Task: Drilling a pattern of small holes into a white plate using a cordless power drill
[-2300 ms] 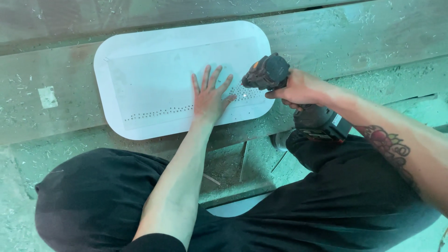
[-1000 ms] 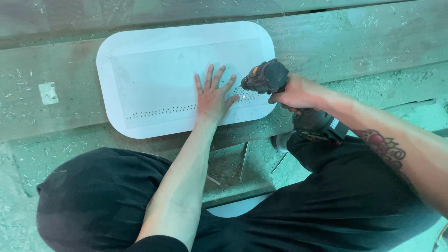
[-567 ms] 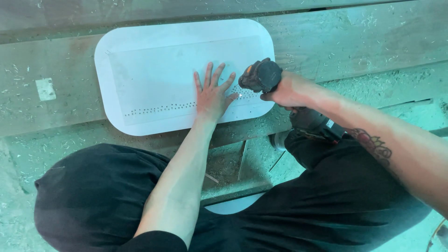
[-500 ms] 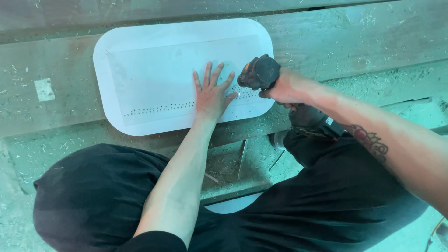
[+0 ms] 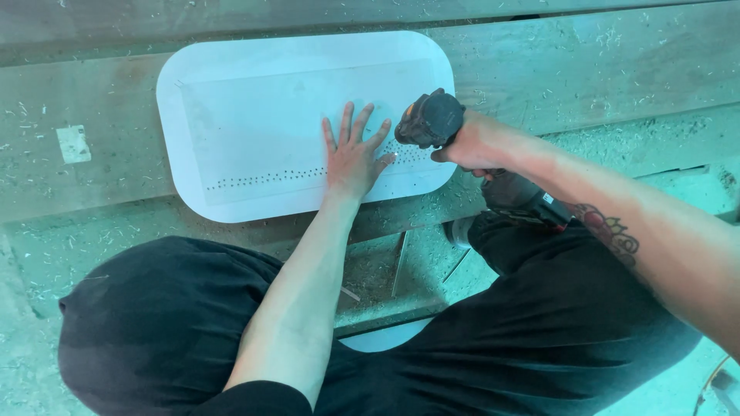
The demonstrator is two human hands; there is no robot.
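A white rounded-rectangle plastic panel (image 5: 254,115) lies flat on a wooden bench. A row of small drilled holes (image 5: 262,179) runs along its near side. My left hand (image 5: 353,154) presses flat on the panel with fingers spread, just left of the drill. My right hand (image 5: 479,145) grips a black cordless drill (image 5: 432,119), which points down at the panel's lower right part, beside my left fingertips. The bit itself is hidden under the drill body.
The bench is made of rough wooden planks (image 5: 617,69) strewn with sawdust and shavings. A small pale label (image 5: 74,144) is stuck left of the panel. My black-trousered knees (image 5: 162,323) fill the foreground, with another white piece (image 5: 381,337) showing between them.
The drill and my right hand have crept slightly left along the hole row toward my left hand. My left hand stays pressed on the panel.
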